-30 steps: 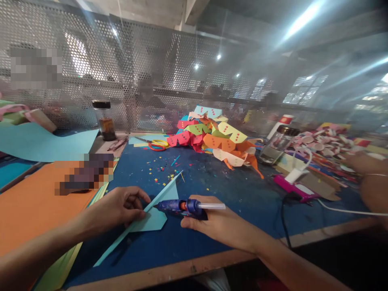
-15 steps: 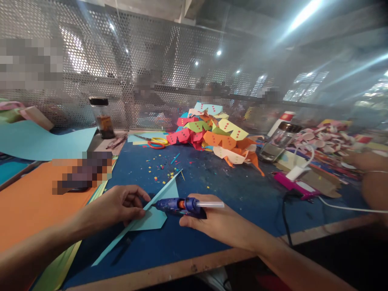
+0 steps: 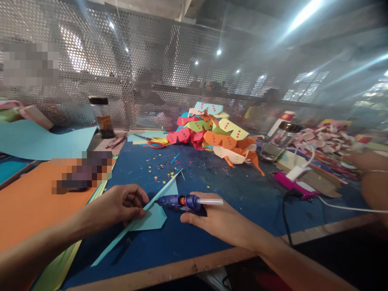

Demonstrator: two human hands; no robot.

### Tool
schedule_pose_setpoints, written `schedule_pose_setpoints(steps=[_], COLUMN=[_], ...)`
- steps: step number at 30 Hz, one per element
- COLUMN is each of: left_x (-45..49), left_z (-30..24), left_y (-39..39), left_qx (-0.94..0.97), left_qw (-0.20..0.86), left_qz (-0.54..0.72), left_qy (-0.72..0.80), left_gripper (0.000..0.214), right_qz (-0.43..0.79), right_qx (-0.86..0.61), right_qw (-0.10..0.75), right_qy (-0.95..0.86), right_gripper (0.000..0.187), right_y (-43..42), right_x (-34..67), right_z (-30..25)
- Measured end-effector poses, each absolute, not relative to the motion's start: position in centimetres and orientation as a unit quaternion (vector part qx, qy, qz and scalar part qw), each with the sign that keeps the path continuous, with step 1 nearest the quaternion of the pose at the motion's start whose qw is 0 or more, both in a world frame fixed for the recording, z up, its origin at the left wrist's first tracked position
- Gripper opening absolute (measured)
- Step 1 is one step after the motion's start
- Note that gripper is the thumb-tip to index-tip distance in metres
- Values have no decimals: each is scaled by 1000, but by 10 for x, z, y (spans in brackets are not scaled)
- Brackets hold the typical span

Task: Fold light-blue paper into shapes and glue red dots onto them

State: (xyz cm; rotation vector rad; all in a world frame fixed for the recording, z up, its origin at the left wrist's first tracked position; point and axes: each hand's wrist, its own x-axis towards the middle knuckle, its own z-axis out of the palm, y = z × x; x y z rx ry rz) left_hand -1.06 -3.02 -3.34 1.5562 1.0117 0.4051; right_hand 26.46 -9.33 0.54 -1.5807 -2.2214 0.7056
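Observation:
Between thumb and fingers, my left hand pinches the edge of a folded light-blue paper piece, which stands tilted over the blue tabletop. My right hand is wrapped round a blue glue gun, with a clear glue stick jutting from its back end. The glue gun's nozzle points left and is right by the paper's folded edge, close to my left fingertips. Whether it touches the paper I cannot tell. The right fingers are mostly hidden behind the gun.
Behind lie a heap of coloured paper cutouts, scissors and small paper scraps. Large orange sheets and a jar are at left. A pink power strip with cables and another person's arm are at right.
The glue gun has shifted very slightly, its nozzle a little higher along the paper's edge. My left hand and the paper have hardly moved.

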Motion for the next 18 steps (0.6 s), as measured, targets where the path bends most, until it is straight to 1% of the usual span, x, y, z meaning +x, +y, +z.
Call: schedule_pose_setpoints(steps=[8,15,18], left_x=[-12,-11,-10], left_z=[-35,-32,-31], left_y=[-30,-31,-31], left_qx=[669,672,673], left_qw=[582,576,574], left_qz=[178,174,169], left_qy=[426,431,435], left_gripper=[29,30,31], right_qz=[236,223,213], right_qx=[-558,-571,-571], right_qw=[162,157,158], right_qy=[-779,-774,-777], right_gripper=[27,29,27], right_y=[-93,-91,-90], right_x=[267,270,272], right_z=[4,5,4])
